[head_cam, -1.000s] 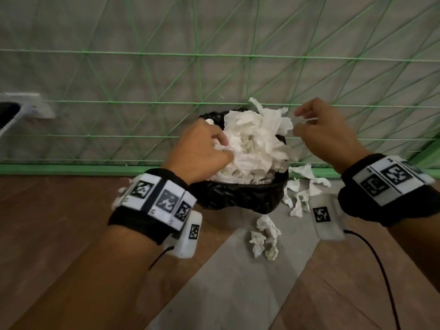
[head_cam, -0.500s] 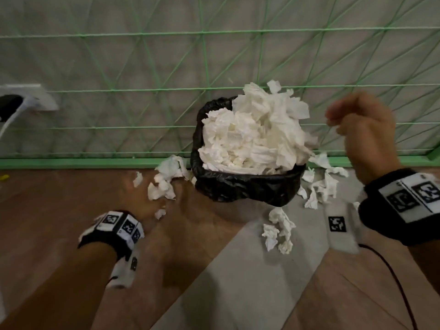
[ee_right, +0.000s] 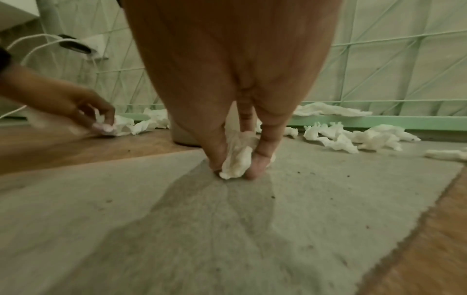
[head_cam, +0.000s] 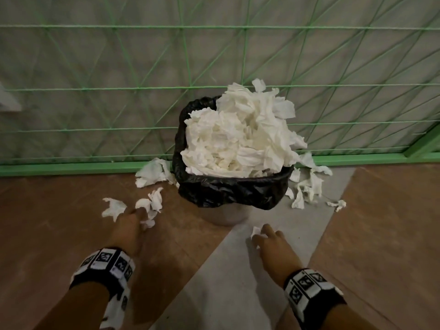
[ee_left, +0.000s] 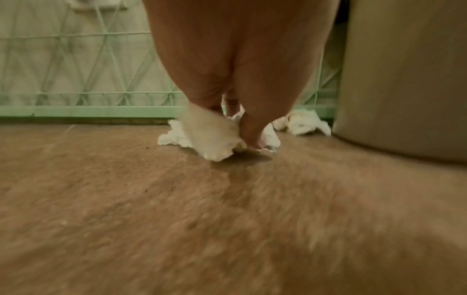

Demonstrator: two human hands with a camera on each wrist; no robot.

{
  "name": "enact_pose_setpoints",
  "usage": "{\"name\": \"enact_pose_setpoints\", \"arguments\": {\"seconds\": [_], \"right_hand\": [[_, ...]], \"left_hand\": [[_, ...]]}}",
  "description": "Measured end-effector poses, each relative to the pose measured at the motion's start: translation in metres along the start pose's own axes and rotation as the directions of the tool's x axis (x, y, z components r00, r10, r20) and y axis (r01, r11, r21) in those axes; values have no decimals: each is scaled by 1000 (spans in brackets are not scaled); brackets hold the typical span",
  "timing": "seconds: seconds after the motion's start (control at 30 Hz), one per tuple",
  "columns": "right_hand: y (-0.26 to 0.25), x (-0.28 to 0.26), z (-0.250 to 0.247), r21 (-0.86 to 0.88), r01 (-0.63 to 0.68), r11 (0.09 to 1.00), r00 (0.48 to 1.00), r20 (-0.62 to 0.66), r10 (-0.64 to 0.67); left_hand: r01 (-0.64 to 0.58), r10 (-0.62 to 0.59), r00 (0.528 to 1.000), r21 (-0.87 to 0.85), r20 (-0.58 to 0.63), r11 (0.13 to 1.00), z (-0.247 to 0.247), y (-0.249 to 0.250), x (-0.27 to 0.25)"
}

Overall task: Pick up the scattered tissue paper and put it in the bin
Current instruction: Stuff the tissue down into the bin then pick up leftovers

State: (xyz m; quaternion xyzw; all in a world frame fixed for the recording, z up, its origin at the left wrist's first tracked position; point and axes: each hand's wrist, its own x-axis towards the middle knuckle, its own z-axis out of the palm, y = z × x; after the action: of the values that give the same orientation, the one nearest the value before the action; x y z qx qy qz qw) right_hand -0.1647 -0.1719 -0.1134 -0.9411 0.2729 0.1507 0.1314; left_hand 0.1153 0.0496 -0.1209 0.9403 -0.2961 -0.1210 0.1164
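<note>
Head view: bin (head_cam: 228, 194) with black liner stands at the far green fence (head_cam: 95, 166), heaped over the rim with tissue (head_cam: 240, 136). Left hand (head_cam: 129, 228) is down on the wood floor left of the bin, fingers in a cluster of scraps (head_cam: 152, 203). Right hand (head_cam: 273, 244) is near the bin's front on the grey strip, on a small wad (head_cam: 256, 232). More loose pieces (head_cam: 307, 186) lie right of the bin.

Left wrist: fingers narrow, pinching a crumpled tissue (ee_left: 212, 137) at the floor.

Right wrist: thumb and fingertips (ee_right: 261, 163) pinch the wad, touching the floor.
</note>
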Motion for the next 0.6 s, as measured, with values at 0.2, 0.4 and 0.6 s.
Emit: {"name": "enact_pose_setpoints", "arguments": {"seconds": [0.2,0.4,0.6], "right_hand": [[58,5,-81,413,-164,896,977,-57,205],[76,-10,-236,833,50,550,895,-282,346],[10,-33,-351,750,435,498,836,-542,87]], "left_hand": [[13,-119,982,-582,-144,813,-96,41,4],[-448,155,892,-783,-425,431,-238,133,-9],[-541,480,820,-698,-312,470,-245,210,-19]]}}
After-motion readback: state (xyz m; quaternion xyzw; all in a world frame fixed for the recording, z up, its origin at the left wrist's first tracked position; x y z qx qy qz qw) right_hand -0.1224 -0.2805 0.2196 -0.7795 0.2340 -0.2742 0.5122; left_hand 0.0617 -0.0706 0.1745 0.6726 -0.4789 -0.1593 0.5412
